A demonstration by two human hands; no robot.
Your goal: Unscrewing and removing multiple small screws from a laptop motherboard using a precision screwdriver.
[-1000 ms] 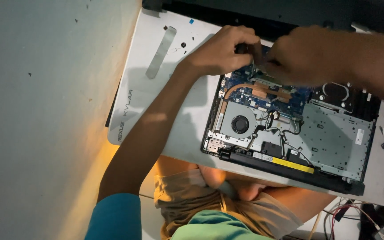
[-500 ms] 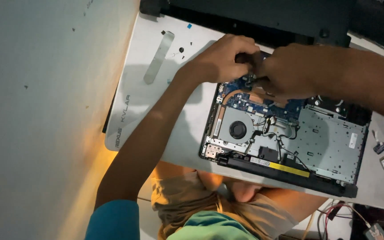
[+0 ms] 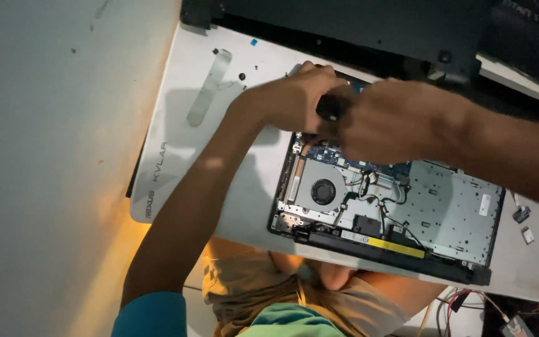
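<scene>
At the far left of the frame stood a pale wall (image 3: 45,156), and just right of it a white surface (image 3: 232,187) carried the work. In the upper left of that surface lay a flat grey strip (image 3: 210,87) with a few small dark screws (image 3: 242,76) near it.

Toward the upper middle, the left hand (image 3: 288,103) was curled with its fingers closed around a dark tool handle (image 3: 330,106). Touching it from the right, the right hand (image 3: 400,122) also wrapped the same handle, fingers closed; the tip was hidden under both hands, so what it met could not be told.

Below the hands, in the middle and right of the frame, lay the opened laptop (image 3: 456,206), its base cover off, with the round fan (image 3: 323,191) at its left, a blue circuit board (image 3: 344,159) directly beneath the hands, and a long black battery (image 3: 388,246) along its lower edge. At the far right sat 2 small loose parts (image 3: 523,224).

A judgement: working well here likely meant holding the tool upright, pressing straight down with 1 hand while the other steadied, and keeping clear of the thin wires beside the fan.
</scene>
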